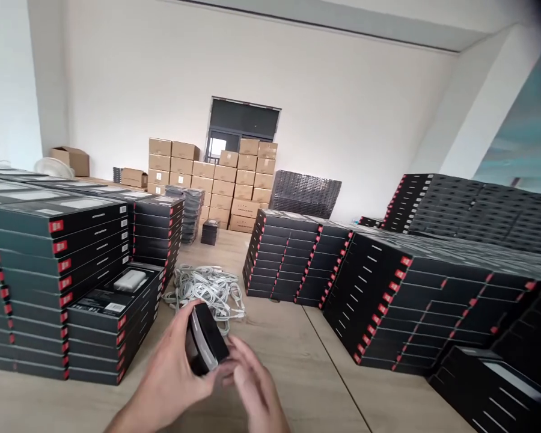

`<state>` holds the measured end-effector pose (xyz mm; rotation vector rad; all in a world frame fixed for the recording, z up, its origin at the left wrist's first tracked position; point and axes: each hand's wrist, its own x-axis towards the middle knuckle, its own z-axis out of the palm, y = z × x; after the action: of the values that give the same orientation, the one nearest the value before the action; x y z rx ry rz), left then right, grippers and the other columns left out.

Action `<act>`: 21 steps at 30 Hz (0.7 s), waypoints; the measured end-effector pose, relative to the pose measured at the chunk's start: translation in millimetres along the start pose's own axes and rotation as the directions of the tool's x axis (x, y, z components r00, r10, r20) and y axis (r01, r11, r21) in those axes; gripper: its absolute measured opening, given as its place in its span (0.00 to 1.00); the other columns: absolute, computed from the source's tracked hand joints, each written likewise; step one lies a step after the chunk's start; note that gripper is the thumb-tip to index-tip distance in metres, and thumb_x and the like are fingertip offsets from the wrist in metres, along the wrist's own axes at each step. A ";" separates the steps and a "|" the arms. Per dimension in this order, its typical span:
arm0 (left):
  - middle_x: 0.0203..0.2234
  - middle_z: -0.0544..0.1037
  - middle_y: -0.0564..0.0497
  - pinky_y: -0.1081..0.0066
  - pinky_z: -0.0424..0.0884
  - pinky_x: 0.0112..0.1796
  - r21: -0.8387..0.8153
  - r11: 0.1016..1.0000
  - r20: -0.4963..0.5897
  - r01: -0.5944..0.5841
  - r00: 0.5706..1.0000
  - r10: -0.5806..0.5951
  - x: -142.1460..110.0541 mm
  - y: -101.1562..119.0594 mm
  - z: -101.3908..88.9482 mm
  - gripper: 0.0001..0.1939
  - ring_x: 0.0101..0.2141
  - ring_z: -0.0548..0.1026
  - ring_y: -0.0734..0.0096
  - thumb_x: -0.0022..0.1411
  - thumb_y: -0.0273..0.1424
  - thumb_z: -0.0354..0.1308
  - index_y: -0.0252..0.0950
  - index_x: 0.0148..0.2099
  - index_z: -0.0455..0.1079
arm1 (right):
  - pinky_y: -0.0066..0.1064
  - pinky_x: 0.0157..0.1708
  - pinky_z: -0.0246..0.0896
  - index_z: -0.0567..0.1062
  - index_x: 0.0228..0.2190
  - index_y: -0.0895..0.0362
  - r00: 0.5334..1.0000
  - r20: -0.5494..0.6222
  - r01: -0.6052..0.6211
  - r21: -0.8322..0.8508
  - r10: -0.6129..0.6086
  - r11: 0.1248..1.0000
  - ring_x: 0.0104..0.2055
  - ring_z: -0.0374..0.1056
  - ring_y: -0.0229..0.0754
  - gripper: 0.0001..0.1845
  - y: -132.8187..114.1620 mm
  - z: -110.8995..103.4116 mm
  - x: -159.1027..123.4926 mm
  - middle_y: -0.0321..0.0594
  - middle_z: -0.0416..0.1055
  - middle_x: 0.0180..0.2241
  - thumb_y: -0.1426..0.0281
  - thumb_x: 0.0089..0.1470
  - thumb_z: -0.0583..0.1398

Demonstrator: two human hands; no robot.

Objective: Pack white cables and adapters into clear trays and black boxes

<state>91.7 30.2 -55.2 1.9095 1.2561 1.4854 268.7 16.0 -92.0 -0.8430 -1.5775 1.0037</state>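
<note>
My left hand (171,373) grips a small black box (204,338) with a grey edge, held tilted above the wooden table (297,355). My right hand (256,385) is at the box's lower right corner, its fingers blurred and touching the box. Just beyond the box lies a heap of white cables (210,288). To the left, an open black box holding a white device (130,279) rests on top of a low stack.
Tall stacks of black boxes with red tabs (58,264) stand on the left, more stacks (293,258) in the middle and on the right (433,300). Brown cartons (225,180) are piled against the far wall, beside dark trays (304,193).
</note>
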 end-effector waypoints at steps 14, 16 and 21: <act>0.55 0.71 0.40 0.50 0.61 0.55 0.357 0.730 0.496 -0.582 0.781 0.381 -21.1 -27.7 28.3 0.52 0.53 0.69 0.44 0.37 0.24 0.58 0.39 0.67 0.47 | 0.29 0.38 0.63 0.74 0.36 0.56 0.983 0.010 -0.184 0.028 0.184 0.982 0.37 0.69 0.43 0.18 -18.5 -3.9 -0.2 0.35 0.73 0.32 0.78 0.39 0.56; 0.56 0.70 0.40 0.50 0.61 0.55 0.364 0.732 0.487 -0.575 0.788 0.377 -23.0 -29.5 30.9 0.52 0.54 0.69 0.44 0.37 0.23 0.58 0.39 0.67 0.46 | 0.30 0.39 0.63 0.74 0.31 0.56 0.979 -0.105 -0.177 -0.022 0.174 0.984 0.36 0.68 0.43 0.16 -10.8 -1.1 0.1 0.35 0.73 0.31 0.78 0.38 0.54; 0.59 0.68 0.41 0.50 0.61 0.56 0.367 0.755 0.458 -0.543 0.812 0.361 -27.7 -31.5 35.5 0.56 0.57 0.66 0.44 0.37 0.24 0.58 0.41 0.69 0.41 | 0.31 0.38 0.63 0.76 0.29 0.55 0.952 -0.244 -0.200 -0.030 0.187 0.979 0.35 0.69 0.44 0.18 3.5 0.2 1.4 0.34 0.72 0.27 0.78 0.39 0.50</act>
<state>111.1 30.0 -106.6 2.8484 1.0900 0.9714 268.3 18.6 -94.7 -1.1312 -1.3395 0.9593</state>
